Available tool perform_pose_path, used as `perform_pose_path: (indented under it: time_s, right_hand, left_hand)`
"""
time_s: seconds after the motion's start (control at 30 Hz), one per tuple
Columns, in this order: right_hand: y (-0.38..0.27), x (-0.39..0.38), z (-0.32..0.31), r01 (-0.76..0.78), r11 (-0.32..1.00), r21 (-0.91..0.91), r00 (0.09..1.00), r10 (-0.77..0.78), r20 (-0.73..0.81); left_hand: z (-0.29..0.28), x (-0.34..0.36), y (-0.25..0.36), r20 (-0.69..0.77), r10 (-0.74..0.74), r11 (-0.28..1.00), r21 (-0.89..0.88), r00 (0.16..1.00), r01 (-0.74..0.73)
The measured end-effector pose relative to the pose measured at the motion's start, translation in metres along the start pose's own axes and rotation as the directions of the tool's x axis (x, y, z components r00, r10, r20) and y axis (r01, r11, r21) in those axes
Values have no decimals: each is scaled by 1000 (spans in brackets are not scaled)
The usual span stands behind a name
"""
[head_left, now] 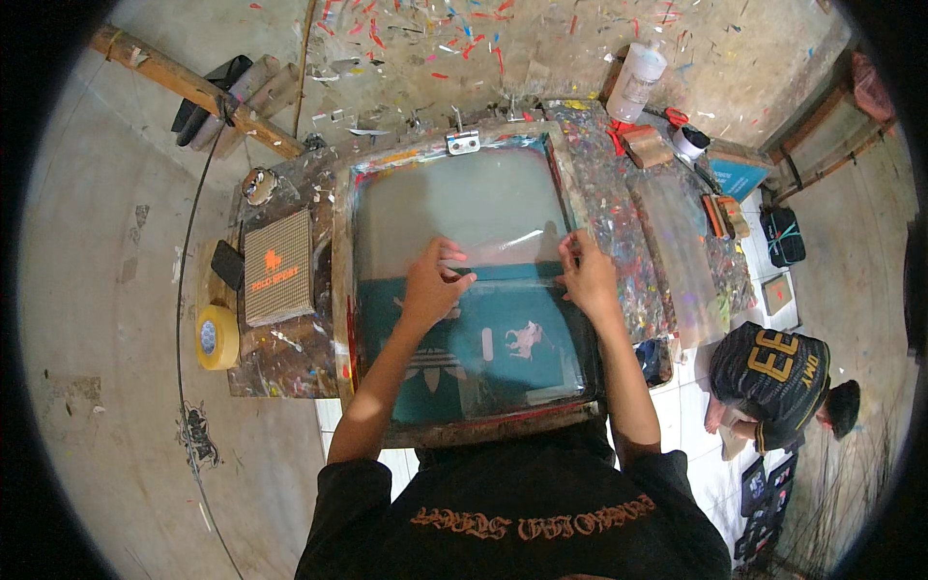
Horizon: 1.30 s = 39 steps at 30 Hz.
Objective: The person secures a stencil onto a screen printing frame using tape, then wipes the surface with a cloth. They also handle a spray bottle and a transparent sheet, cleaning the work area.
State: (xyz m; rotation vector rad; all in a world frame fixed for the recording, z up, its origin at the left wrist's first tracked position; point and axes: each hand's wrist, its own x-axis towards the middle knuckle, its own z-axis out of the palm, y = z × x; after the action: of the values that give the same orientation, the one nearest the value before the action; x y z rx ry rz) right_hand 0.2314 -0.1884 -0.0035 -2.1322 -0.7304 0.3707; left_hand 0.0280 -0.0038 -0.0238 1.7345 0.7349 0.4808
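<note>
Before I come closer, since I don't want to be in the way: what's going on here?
A person is working at a wood-framed screen on a paint-spattered bench, the left hand and the right hand over its middle, fingers bent. Whether they grip a clear film there is too faint to tell. A metal clamp sits at the screen's far edge; a yellow tape roll is left of the screen. Another person crouches or sits low at the right.

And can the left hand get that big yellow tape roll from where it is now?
Probably yes. The left hand would have to cross the left side of the wooden frame, but nothing seems to cover the yellow tape roll, and its near side looks free.
</note>
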Motion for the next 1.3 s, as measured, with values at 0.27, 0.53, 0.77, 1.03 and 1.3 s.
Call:
perform_pose_path:
  time_s: [0.27, 0.53, 0.77, 1.03, 1.3]
  right_hand:
    - [1, -6, -5, 82, 975, -208, 995, -94, -46]
    - [-11, -12, 3, 151, 943, -295, 969, -201, -147]
    - [-18, -11, 4, 158, 981, -114, 987, -161, -20]
    - [-1, -17, 4, 144, 959, -244, 987, -158, -38]
    - [-1, -21, 2, 155, 903, -400, 981, -188, -45]
  left_hand:
    - [16, -19, 1, -82, 136, 965, 238, 987, -113]
    - [18, -28, -9, -166, 112, 965, 254, 980, -67]
    - [14, -28, -11, -174, 116, 965, 253, 978, -69]
    - [17, -31, -8, -211, 199, 943, 306, 957, -129]
    - [19, -37, 6, -247, 132, 972, 221, 960, -76]
